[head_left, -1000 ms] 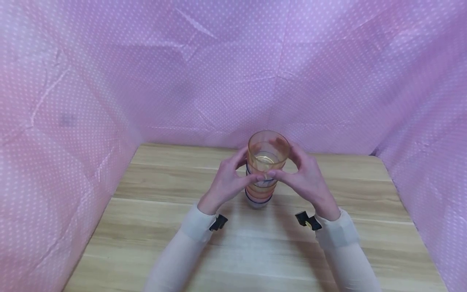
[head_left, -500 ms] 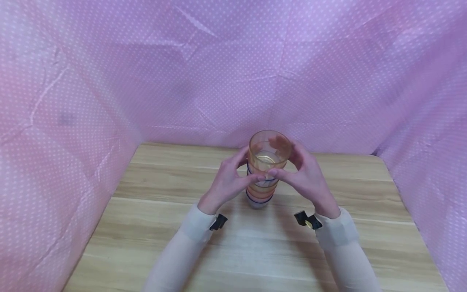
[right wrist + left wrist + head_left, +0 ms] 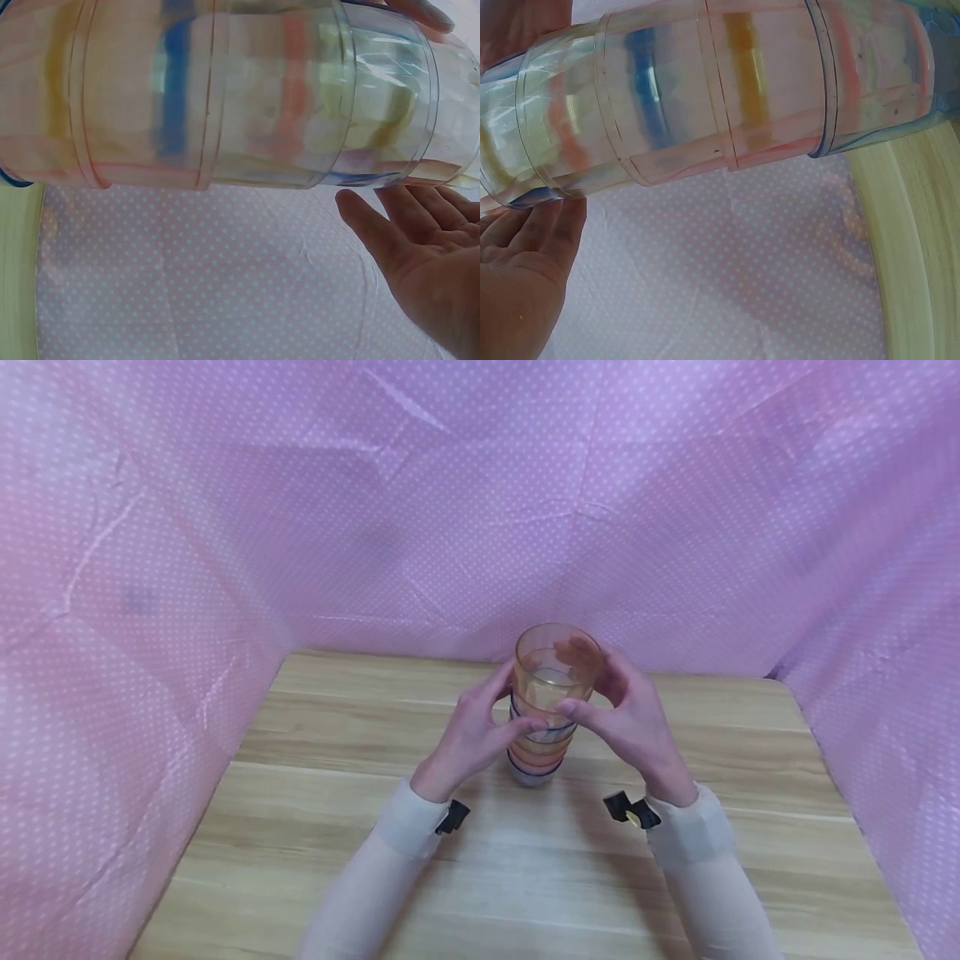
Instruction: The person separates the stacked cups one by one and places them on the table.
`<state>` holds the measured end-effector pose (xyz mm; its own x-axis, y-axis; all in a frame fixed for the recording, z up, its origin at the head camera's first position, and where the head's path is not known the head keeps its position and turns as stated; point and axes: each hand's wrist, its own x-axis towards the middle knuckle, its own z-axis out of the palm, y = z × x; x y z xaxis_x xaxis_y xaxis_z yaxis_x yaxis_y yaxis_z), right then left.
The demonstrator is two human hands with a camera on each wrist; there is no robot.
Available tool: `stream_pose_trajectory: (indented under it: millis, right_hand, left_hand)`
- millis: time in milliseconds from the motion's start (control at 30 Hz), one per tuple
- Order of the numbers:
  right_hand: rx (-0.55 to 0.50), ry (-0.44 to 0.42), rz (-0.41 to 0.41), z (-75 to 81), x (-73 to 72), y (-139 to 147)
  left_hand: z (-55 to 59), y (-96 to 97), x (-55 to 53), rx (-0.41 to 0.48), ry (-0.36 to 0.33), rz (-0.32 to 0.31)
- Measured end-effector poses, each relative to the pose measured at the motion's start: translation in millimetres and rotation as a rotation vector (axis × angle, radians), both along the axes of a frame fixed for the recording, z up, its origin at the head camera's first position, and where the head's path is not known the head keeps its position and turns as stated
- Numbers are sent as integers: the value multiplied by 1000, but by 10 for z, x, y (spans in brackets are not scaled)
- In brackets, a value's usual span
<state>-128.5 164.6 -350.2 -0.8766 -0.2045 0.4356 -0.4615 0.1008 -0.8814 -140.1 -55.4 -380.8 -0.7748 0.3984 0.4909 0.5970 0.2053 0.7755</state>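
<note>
A tall stack of nested clear plastic cups (image 3: 536,758), tinted in several colours, stands upright on the table. At its top is an orange-tinted cup (image 3: 531,681), its mouth upward. My left hand (image 3: 468,739) grips the stack from the left just below that cup, thumb in front and fingers mostly hidden behind. From the right, my right hand (image 3: 637,727) holds the orange cup, its thumb on the front and its fingers showing through the far wall. Blue, yellow and red bands show through the stacked cups (image 3: 679,97) in the left wrist view.
The wood-grain table (image 3: 315,843) extends to both sides of the stack. Pink dotted cloth (image 3: 420,527) hangs behind and along both sides, close to the table's back edge. Black camera mounts (image 3: 453,817) sit on the wrist bands.
The orange cup's rim has risen slightly and shifted right. My right thumb has moved up with it, away from the left thumb, while my left hand has barely moved.
</note>
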Motion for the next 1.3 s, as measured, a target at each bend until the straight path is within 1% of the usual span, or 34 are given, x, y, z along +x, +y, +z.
stream_pose_trajectory:
  millis: [267, 733, 1033, 1300]
  right_hand:
    - [-15, 21, 8, -20, -2, 8]
    - [-43, 57, 36, -43, 5, 7]
    - [-89, 76, 58, -46, 6, 4]
    - [-132, 97, 71, -43, 11, -13]
  left_hand:
    - [-1, 8, -7, 4, 12, -12]
    - [17, -3, 6, 14, -29, -32]
    - [20, -1, 14, 10, -41, -18]
    - [19, -2, 23, 19, -31, -21]
